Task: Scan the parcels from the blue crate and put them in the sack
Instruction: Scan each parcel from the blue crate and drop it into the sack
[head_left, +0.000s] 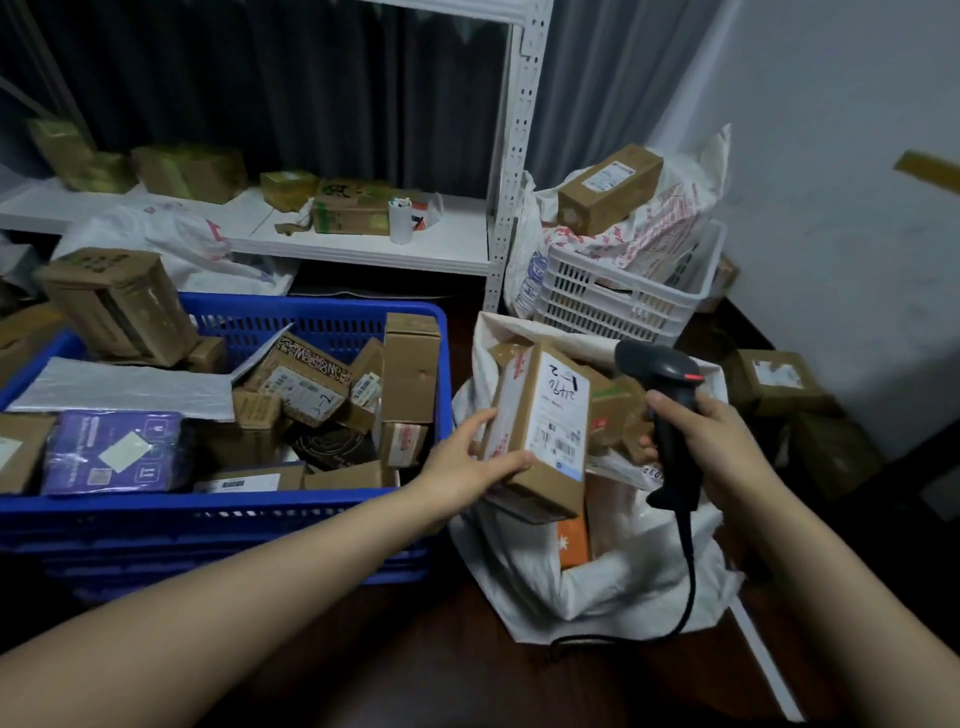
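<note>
The large blue slotted plastic crate (208, 512) fills the nine o'clock side of the view, heaped with brown cardboard boxes and a purple pouch. Just beside it, at its three o'clock, slumps the white woven plastic sack (613, 587), mouth open, with several parcels inside. Over that mouth, at about the sack's eleven o'clock, is the oblong brown cardboard parcel with a white shipping label (540, 431), tilted so the label faces up. At the parcel's three o'clock stands the black pistol-grip barcode scanner (670, 395), its cable trailing down toward six o'clock across the sack. The right hand (722, 441) is wrapped round the scanner's handle. The left hand (467, 457) grips the parcel by its nine o'clock edge, fingers and thumb pinching the box between them. The box looks stiff and square-edged, and since one hand carries it, probably light. Its matte card should not slip, though the taped strips may be slicker. The narrow side walls seem the best hold, leaving the barcode at the label's six o'clock end uncovered. Whether the contents are fragile cannot be told.
</note>
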